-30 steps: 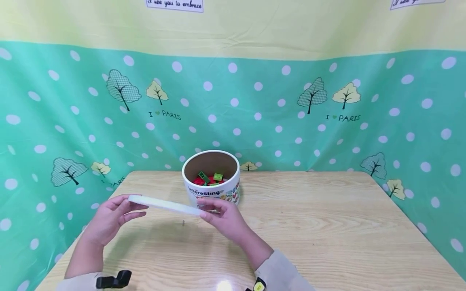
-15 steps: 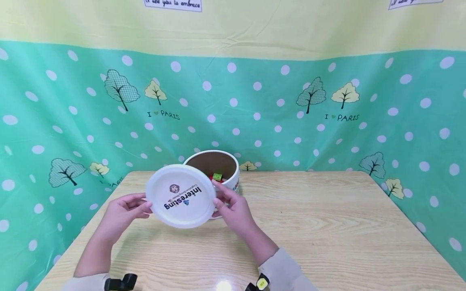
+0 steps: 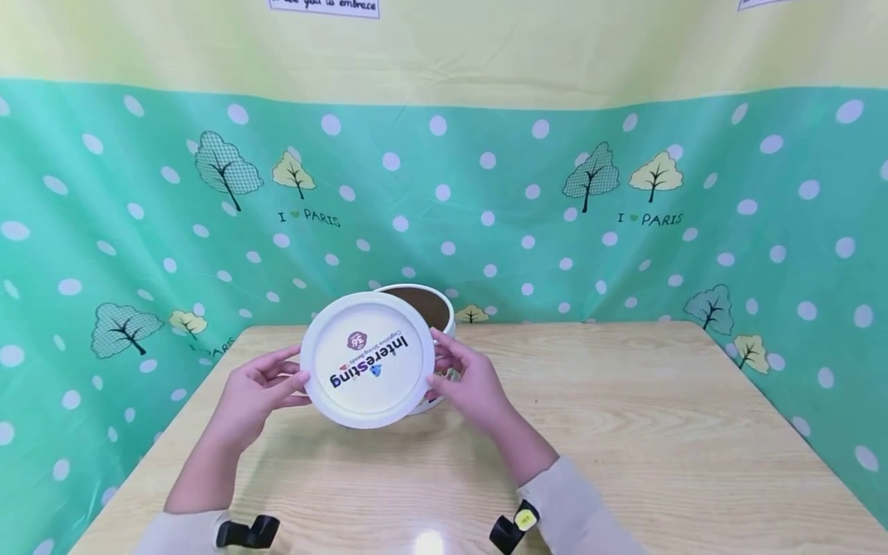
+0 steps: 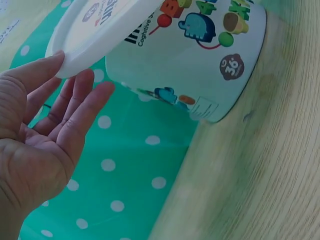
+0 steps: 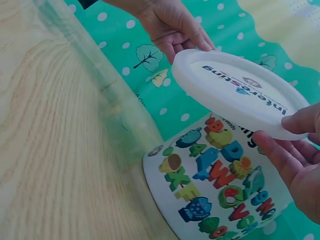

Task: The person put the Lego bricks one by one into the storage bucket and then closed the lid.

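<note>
A round white lid (image 3: 368,362) with "Interesting" printed on top is held tilted in the air, its printed face toward the head camera. My left hand (image 3: 267,389) pinches its left edge between thumb and fingers. At the opposite edge my right hand (image 3: 468,381) grips the rim, thumb on top, as the right wrist view shows with the lid (image 5: 240,92). Behind the lid stands a white bucket (image 3: 447,324), uncovered and partly hidden, its brown inside showing. Colourful letters and animals are printed on the bucket's wall (image 4: 190,50). Its contents are hidden now.
The bucket stands on a light wooden table (image 3: 624,416) near its back edge. Behind and beside the table hangs a green and yellow curtain (image 3: 513,193) with dots and trees. Black straps (image 3: 247,532) sit at both wrists.
The lid was seen edge-on, then turned so its printed face shows. Both hands have carried it rightward, so it covers more of the bucket from view, including the coloured pieces seen inside earlier.
</note>
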Demonstrator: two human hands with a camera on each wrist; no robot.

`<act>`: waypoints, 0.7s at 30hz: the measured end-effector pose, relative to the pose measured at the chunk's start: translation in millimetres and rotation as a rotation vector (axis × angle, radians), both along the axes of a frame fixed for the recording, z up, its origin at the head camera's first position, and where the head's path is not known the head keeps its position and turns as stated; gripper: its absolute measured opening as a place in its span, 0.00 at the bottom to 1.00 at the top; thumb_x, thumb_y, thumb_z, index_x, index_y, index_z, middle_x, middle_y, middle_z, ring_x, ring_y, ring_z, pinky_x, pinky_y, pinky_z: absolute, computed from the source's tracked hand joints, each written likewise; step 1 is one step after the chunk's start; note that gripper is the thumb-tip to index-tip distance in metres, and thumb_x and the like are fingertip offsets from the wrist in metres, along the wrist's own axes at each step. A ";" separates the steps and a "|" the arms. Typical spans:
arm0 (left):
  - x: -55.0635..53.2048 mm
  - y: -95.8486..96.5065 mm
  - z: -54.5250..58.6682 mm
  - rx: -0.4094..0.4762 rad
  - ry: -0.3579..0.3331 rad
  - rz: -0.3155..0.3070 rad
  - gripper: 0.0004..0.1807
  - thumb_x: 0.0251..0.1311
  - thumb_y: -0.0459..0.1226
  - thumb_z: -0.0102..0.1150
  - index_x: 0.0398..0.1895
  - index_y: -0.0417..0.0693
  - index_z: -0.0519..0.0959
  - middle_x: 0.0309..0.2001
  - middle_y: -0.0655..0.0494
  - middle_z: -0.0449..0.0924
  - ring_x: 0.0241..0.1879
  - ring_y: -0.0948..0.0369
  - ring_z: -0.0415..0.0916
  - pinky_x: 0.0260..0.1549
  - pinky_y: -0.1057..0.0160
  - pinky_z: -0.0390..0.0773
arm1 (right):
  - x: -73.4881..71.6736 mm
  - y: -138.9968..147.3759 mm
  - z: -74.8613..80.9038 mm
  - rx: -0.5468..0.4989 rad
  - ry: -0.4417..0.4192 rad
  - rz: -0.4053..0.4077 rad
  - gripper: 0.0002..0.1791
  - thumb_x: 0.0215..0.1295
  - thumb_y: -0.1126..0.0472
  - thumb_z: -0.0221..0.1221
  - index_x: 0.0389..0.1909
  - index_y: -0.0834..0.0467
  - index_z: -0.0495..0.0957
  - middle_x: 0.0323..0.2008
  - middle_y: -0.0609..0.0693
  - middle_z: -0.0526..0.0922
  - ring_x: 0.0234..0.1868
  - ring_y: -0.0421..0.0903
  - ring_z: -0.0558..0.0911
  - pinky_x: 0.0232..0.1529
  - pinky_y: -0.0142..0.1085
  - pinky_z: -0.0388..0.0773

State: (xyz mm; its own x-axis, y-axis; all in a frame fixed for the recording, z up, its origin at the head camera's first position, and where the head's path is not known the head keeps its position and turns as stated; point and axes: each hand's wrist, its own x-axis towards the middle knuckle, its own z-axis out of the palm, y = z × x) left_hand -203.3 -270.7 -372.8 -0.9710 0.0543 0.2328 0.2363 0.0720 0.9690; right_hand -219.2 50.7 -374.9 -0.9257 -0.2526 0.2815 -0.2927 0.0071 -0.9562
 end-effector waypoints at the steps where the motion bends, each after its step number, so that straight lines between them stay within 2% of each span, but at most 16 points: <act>1: -0.5 1.5 1.1 0.006 0.002 -0.002 0.26 0.60 0.29 0.64 0.63 0.38 0.74 0.38 0.53 0.81 0.35 0.58 0.85 0.34 0.54 0.85 | -0.5 1.7 2.3 0.008 -0.010 -0.001 0.40 0.57 0.78 0.62 0.70 0.50 0.67 0.50 0.55 0.77 0.48 0.51 0.79 0.38 0.43 0.86; 8: -2.2 9.3 8.6 -0.070 -0.021 -0.013 0.31 0.58 0.31 0.67 0.65 0.35 0.70 0.44 0.55 0.79 0.37 0.58 0.85 0.32 0.53 0.86 | -4.7 11.9 12.1 0.047 -0.035 0.002 0.40 0.57 0.77 0.63 0.70 0.52 0.66 0.54 0.54 0.76 0.50 0.51 0.78 0.38 0.43 0.86; 14: -8.0 16.0 14.5 -0.156 -0.036 -0.010 0.36 0.57 0.34 0.69 0.68 0.34 0.66 0.43 0.55 0.78 0.36 0.62 0.82 0.32 0.58 0.86 | -9.7 15.7 19.6 0.040 -0.073 -0.023 0.38 0.56 0.76 0.64 0.69 0.54 0.68 0.52 0.55 0.77 0.49 0.51 0.79 0.37 0.42 0.86; 18: -13.5 22.7 18.3 -0.168 -0.024 0.009 0.38 0.56 0.35 0.70 0.69 0.35 0.65 0.45 0.55 0.77 0.36 0.64 0.81 0.32 0.60 0.86 | -16.4 17.4 24.4 0.026 -0.119 -0.058 0.36 0.56 0.75 0.65 0.68 0.56 0.70 0.50 0.55 0.79 0.46 0.50 0.80 0.38 0.41 0.86; 21: -17.1 27.7 21.0 -0.154 -0.024 0.014 0.38 0.56 0.35 0.70 0.70 0.37 0.65 0.49 0.51 0.76 0.38 0.64 0.81 0.36 0.61 0.86 | -21.0 19.8 27.3 0.026 -0.177 -0.074 0.37 0.56 0.74 0.66 0.67 0.55 0.70 0.50 0.54 0.79 0.46 0.50 0.81 0.39 0.41 0.86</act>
State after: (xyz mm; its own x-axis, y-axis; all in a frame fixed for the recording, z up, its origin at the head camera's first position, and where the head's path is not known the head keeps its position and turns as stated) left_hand -220.4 -243.0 -351.8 -0.9771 0.0744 0.1994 0.2112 0.2236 0.9515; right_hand -240.2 70.5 -347.7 -0.9765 -0.1871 0.1069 -0.1176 0.0472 -0.9919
